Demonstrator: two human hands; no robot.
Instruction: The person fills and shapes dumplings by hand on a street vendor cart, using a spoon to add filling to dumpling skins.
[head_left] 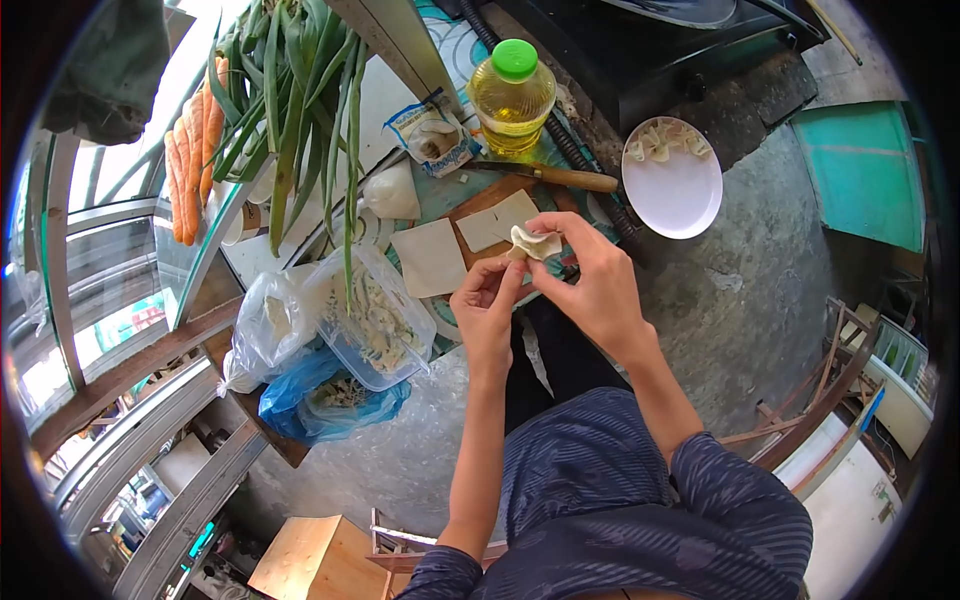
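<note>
As my left hand (487, 305) and right hand (597, 278), fingers curled nearly closed, pinch a folded dough piece (537, 243) between fingertips and thumbs, I hold it near the square wrappers (430, 258) and knife (575, 178); the pale plate (680, 205) bearing folded pieces (672, 143) lies farther right.

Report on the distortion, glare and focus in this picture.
Head view: strong fisheye bending, with dark rounded corners; head view: daylight behind the carrots washed out to near white; head view: left hand, right hand and folded dough well lit, without obvious motion blur.
</note>
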